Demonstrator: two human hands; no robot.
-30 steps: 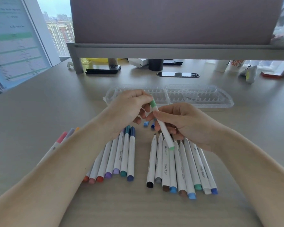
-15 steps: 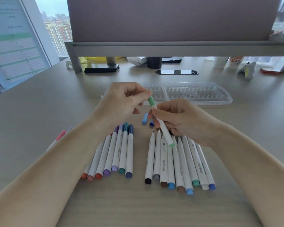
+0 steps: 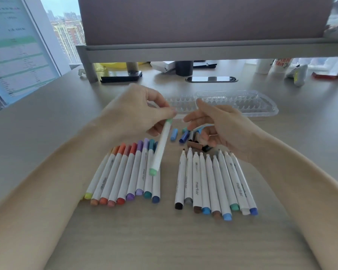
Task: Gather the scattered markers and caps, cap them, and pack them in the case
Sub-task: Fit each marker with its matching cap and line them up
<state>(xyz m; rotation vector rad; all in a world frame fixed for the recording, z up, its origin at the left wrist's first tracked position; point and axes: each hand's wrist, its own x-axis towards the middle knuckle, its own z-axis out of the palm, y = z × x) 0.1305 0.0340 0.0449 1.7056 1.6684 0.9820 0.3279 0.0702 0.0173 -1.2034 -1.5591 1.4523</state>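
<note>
My left hand point(image 3: 137, 112) pinches the capped end of a white marker with light green ends point(image 3: 161, 148), which hangs tilted over a row of several capped markers point(image 3: 125, 172). My right hand point(image 3: 220, 127) hovers apart from it with fingers spread, over several loose caps point(image 3: 183, 136) in blue, brown and black. Below it lies a row of several uncapped markers point(image 3: 213, 182), tips pointing away from me. The clear plastic case point(image 3: 248, 102) lies open behind both hands.
A grey monitor riser point(image 3: 183, 51) spans the back of the wooden desk point(image 3: 164, 240). Under it are a phone point(image 3: 121, 76), a dark cup point(image 3: 183, 68), a paper cup point(image 3: 279, 65) and small items. A monitor point(image 3: 14, 45) stands at the left.
My right hand has let go of the green marker and moved right over the caps. My left hand now carries the marker alone, swung left over the capped row.
</note>
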